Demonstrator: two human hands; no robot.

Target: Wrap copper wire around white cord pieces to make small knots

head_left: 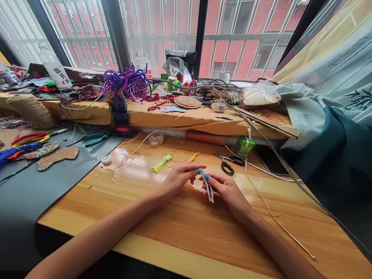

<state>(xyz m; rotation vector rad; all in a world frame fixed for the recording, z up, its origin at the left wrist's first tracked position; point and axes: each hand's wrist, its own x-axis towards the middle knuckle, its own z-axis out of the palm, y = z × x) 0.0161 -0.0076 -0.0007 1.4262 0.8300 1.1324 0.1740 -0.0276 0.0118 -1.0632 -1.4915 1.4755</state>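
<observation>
Above the middle of the wooden table, my left hand (182, 173) and my right hand (222, 186) meet with their fingertips close together. Pinched between them is a short white cord (209, 194), whose two ends hang down below the fingers. Bright blue shows at both thumb tips. The part of the cord inside the fingers is hidden. Just beyond my hands lie yellow tweezers (194, 156) and black-handled scissors (228, 166). A yellow-green lighter (161, 163) rests left of my left hand.
Long white cord (265, 201) trails over the table's right side, near a green drink carton (245, 146) and a phone (270, 160). A blue glue gun (2, 159) and pliers (95, 139) lie on the grey mat (56, 189). Purple cord (128, 81) is heaped on the sill.
</observation>
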